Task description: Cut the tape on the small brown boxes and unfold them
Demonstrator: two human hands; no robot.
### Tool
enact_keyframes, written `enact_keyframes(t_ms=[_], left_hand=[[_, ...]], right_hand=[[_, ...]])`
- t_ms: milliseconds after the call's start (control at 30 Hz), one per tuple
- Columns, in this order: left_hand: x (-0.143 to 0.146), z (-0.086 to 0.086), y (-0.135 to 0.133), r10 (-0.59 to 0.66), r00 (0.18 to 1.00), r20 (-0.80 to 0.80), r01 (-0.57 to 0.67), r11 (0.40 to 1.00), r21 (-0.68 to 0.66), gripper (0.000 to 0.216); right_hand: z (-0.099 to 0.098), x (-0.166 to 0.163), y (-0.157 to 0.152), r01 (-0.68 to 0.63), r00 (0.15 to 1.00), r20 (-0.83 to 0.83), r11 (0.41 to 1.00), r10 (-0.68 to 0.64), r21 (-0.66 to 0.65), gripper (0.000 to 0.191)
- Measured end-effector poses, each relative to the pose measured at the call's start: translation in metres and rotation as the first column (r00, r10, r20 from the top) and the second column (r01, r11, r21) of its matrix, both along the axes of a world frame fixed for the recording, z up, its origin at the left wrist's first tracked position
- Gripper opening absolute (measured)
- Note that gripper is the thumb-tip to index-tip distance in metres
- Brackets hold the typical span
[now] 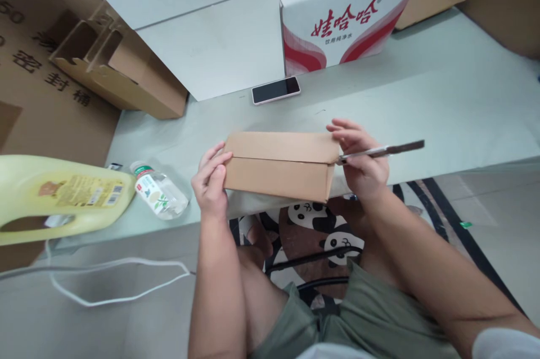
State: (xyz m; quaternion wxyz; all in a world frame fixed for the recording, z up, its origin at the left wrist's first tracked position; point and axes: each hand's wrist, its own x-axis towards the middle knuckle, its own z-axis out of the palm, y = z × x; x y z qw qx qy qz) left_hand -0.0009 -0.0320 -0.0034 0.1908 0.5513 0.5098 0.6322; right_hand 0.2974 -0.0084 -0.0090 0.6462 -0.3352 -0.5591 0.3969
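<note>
Head view had our cardboard box (280, 165) at the bench (442, 106) edge, left hand (210, 184) clamped on one end, right hand (363, 159) gripping a blade (382, 151) at the seam. We figured a slip could nick fingers; water bottle (159, 196) lay nearby.

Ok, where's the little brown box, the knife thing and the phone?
Small cardboard box (278, 165): head view, on its closed top flaps.
Knife (390, 149): head view, on the blade sticking out past the right hand.
Phone (275, 90): head view, on its dark screen.
</note>
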Motion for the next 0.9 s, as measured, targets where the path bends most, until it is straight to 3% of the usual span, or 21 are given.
enact_keyframes(t_ms=[67, 133, 200, 300, 433, 600, 733, 900], left_hand=[[-0.005, -0.001, 0.003, 0.069, 0.988, 0.136, -0.066, 0.997, -0.028, 0.022], [-0.01, -0.003, 0.005, 0.151, 0.943, 0.297, -0.135, 0.988, -0.074, 0.023], [-0.014, -0.005, 0.008, 0.218, 0.879, 0.423, -0.181, 0.975, -0.127, 0.026], [-0.012, -0.008, 0.01, 0.283, 0.806, 0.52, -0.202, 0.957, -0.207, 0.03], [0.008, -0.009, 0.011, 0.325, 0.752, 0.574, -0.074, 0.906, -0.416, 0.031], [0.031, -0.011, 0.008, 0.196, 0.801, 0.565, 0.214, 0.789, -0.576, 0.063], [0.036, -0.011, 0.0, 0.116, 0.873, 0.474, 0.298, 0.643, -0.706, 0.074], [0.039, -0.006, -0.01, -0.213, 0.879, 0.427, 0.476, 0.469, -0.744, 0.071]], right_hand=[[-0.005, 0.0, 0.005, 0.108, 0.992, -0.055, 0.987, -0.116, -0.123, 0.044], [-0.01, -0.003, 0.009, 0.136, 0.99, 0.002, 0.958, -0.14, -0.252, 0.042], [-0.013, -0.009, 0.01, 0.056, 0.995, 0.091, 0.944, -0.027, -0.325, 0.043], [-0.011, -0.023, 0.003, -0.173, 0.974, 0.089, 0.934, 0.21, -0.314, 0.062], [-0.005, -0.038, -0.011, -0.31, 0.948, 0.001, 0.923, 0.319, -0.227, 0.074], [0.001, -0.037, -0.02, -0.304, 0.937, 0.154, 0.949, 0.314, -0.085, 0.057], [0.004, -0.031, -0.019, -0.23, 0.956, 0.195, 0.973, 0.22, 0.03, 0.051], [0.002, -0.025, -0.015, -0.111, 0.983, 0.153, 0.99, 0.098, 0.083, 0.038]])
